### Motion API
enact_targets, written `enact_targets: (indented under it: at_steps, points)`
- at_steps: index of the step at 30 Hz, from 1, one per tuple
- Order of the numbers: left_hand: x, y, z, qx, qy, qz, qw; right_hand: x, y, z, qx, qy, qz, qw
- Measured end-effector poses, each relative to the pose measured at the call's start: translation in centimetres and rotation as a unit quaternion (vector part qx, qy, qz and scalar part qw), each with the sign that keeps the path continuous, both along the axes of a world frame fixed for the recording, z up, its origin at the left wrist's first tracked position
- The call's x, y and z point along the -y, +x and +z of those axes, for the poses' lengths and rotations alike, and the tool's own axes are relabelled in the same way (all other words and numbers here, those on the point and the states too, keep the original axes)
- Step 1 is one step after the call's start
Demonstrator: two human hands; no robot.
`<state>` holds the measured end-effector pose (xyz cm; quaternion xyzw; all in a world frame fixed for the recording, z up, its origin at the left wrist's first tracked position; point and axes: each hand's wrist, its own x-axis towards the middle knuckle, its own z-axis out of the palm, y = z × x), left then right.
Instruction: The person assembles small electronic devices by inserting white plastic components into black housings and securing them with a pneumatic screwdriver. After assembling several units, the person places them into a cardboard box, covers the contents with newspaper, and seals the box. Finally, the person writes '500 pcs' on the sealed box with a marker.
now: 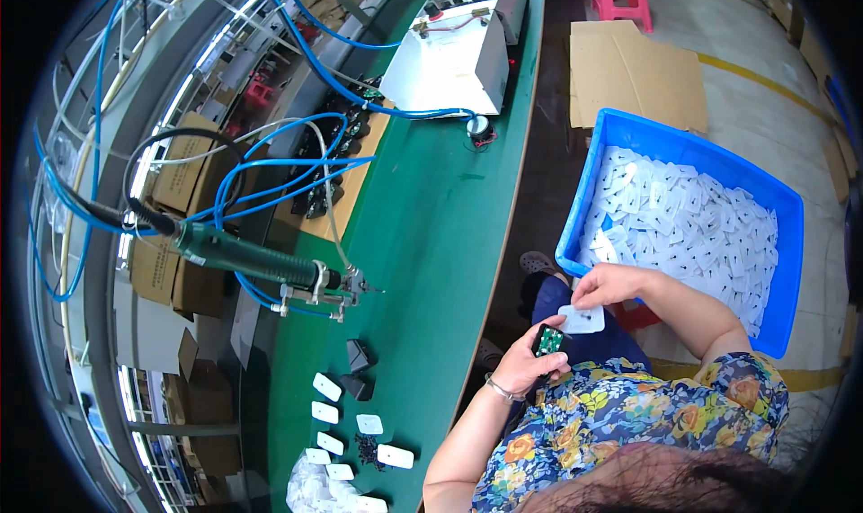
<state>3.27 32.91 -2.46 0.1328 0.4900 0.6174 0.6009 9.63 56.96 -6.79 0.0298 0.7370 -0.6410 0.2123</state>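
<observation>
My left hand (521,366) is closed around a small black housing with a green circuit board (549,340) facing up in it. My right hand (614,285) pinches a white rounded plastic plate (582,320) by its upper edge. The plate is held just above and to the right of the housing, and a dark spot shows near its middle. Both hands are between the green workbench (422,270) and a blue bin (796,243), above my lap. Whether the plate touches the housing, I cannot tell.
Many white plates (683,234) fill the bin. A green electric screwdriver (256,254) hangs over the bench with blue air hoses. On the bench are two black housings (358,356), several white plates (395,456), a pile of small dark screws (368,450) and a white metal fixture (449,63).
</observation>
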Motion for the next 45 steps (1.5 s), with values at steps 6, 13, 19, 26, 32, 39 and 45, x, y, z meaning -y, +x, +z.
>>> enact_targets:
  at_steps: [6, 13, 19, 26, 32, 39, 45]
  points:
    - [2.0, 0.3, -0.3, 0.004, -0.030, 0.060, 0.998, 2.7, -0.9, -1.8, 0.005, -0.079, -0.001, 0.997]
    - [1.7, 0.3, -0.2, -0.023, -0.015, 0.217, 0.976, 10.7, -1.4, -3.9, -0.143, -0.585, -0.236, 0.763]
    - [0.4, 0.5, -3.5, -0.106, 0.002, 0.257, 0.961, 11.6, -5.4, -1.5, -0.039, -0.643, -0.360, 0.675]
    - [5.0, 1.1, -2.3, 0.239, 0.117, 0.382, 0.885, 10.9, -5.4, -1.6, 0.041, -0.699, -0.323, 0.637]
    - [5.4, 1.8, -2.5, -0.167, 0.061, 0.496, 0.850, 14.6, -4.5, 0.0, 0.115, -0.663, -0.273, 0.688]
    - [3.5, 1.4, -1.8, -0.597, -0.108, 0.365, 0.707, 15.8, -4.2, 0.9, 0.129, -0.657, -0.218, 0.711]
    - [3.3, 1.4, -2.2, -0.607, -0.118, 0.353, 0.702, 16.3, -4.0, 1.0, 0.120, -0.628, -0.230, 0.734]
